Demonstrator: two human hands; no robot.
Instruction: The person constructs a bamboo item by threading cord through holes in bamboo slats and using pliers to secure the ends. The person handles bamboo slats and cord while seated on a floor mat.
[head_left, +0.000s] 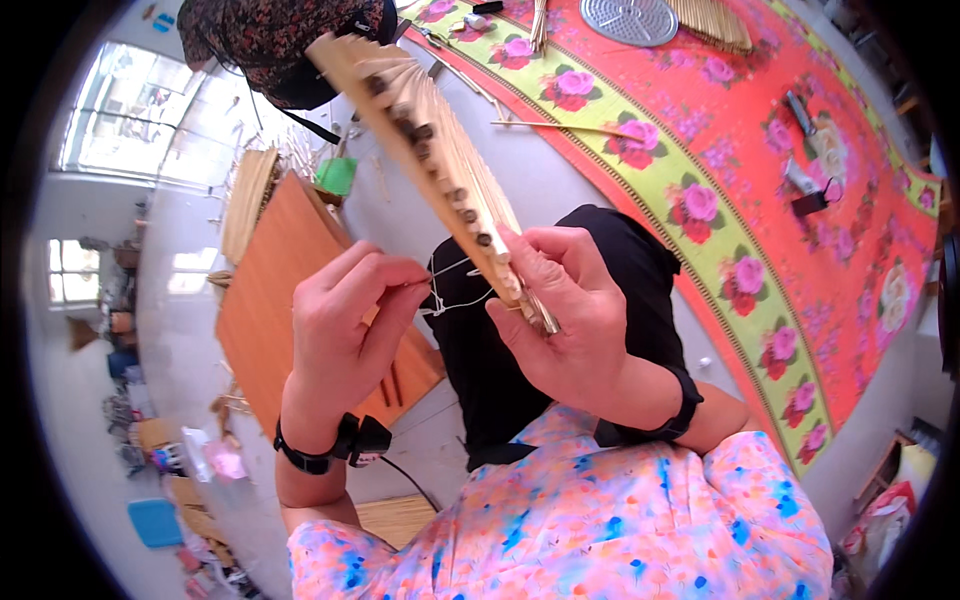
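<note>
My right hand [575, 325] is closed around the lower end of a fan-like bundle of pale wooden slats [470, 150], which tilts up toward the far left. Several small dark round pieces run along one side of the bundle. A thin white string [455, 306] hangs in a loop from near the gripped end. With thumb and forefinger pinched together, my left hand [350, 315] holds the string to the left of the bundle. My dark-clothed lap [480, 400] lies beneath both hands.
An orange-brown wooden board [270, 290] stands at the left, beside a slat bundle [248, 205] and a green piece [336, 177]. A red floral cloth [720, 200] covers the right side, carrying a metal perforated disc [628, 20] and small tools. A dark patterned bag [290, 40] sits far left.
</note>
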